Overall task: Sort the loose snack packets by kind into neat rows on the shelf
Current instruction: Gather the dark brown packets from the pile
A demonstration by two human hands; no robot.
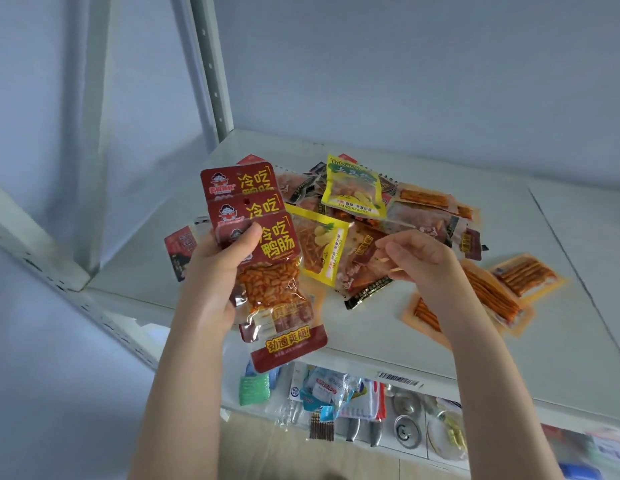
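Observation:
My left hand (220, 271) grips a fanned stack of three dark red packets (263, 244), held upright above the shelf's front left. My right hand (419, 259) hovers over the mixed pile (377, 220), fingers curled and pinched close together; whether they hold a packet edge I cannot tell. The pile holds yellow packets (353, 188), brown packets (364, 268) and more red ones. Orange packets with long red sticks (526, 275) lie to the right, partly under my right forearm. One more red packet (180, 251) lies behind my left hand.
The white shelf board (509, 341) has bare room at the right and front. A grey slotted upright (211, 74) stands at the back left. Below the shelf edge lies a lower level with small hardware, metal discs (405, 427) and a green scourer (254, 389).

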